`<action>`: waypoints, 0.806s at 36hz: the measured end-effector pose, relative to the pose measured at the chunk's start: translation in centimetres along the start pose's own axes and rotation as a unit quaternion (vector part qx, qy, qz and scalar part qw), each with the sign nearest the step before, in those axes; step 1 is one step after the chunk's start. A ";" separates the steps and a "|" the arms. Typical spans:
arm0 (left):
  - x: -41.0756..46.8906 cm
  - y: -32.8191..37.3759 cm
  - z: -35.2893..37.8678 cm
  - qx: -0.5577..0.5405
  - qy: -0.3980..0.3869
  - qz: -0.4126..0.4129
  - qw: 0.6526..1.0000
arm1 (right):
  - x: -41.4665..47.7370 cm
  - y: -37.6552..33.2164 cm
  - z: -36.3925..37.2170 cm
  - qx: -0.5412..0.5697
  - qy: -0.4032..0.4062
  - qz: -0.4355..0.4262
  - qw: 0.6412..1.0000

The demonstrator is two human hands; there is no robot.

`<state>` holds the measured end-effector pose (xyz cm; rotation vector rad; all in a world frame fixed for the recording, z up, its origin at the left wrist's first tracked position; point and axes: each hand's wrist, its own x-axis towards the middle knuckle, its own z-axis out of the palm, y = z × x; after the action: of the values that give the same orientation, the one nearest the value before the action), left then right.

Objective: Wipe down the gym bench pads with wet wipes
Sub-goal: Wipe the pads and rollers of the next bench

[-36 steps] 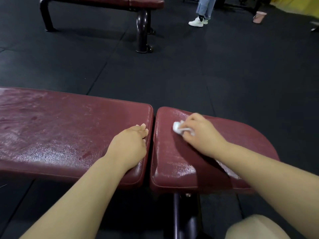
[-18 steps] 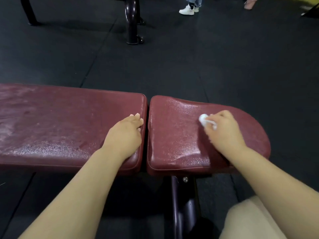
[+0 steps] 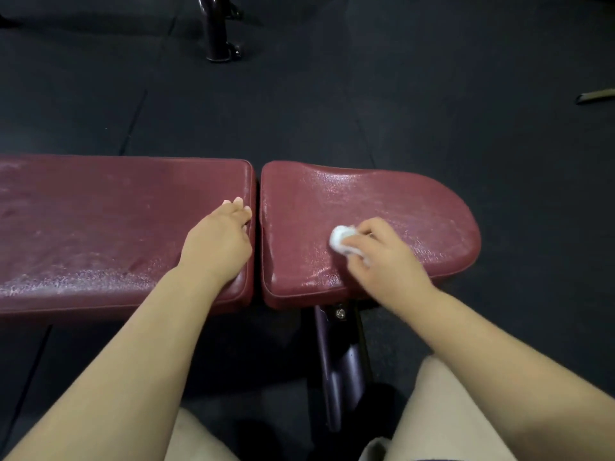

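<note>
Right grip has its fingers curled round a small, balled white wet wipe and presses it onto the short rounded pad, near that pad's middle and toward its near edge. Left grip lies flat and holds nothing, resting on the long pad with its fingertips at the edge beside the narrow gap between the two pads. Both pads are dark red grainy vinyl with piped seams. The short one glistens with wet streaks across most of its top, and the long one shows a pale sheen along its near side. A dark metal post stands under the short pad on the black rubber floor.
</note>
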<state>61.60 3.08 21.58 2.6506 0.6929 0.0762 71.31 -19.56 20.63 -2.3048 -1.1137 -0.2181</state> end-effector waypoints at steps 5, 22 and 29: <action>-0.1 0.9 -0.7 0.009 -0.017 -0.007 1.000 | -2.0 7.3 -4.0 -0.059 0.083 0.274 0.956; -1.7 3.8 0.6 -0.035 0.000 0.040 0.999 | -3.1 0.6 0.3 0.004 0.053 0.013 0.998; -1.6 4.7 0.8 -0.014 0.024 0.024 0.999 | -2.5 8.8 -5.2 -0.080 0.135 0.303 0.940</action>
<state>62.46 -1.74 22.75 2.6472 0.6379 0.1632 76.89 -28.49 20.31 -2.5414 -0.2307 -0.3774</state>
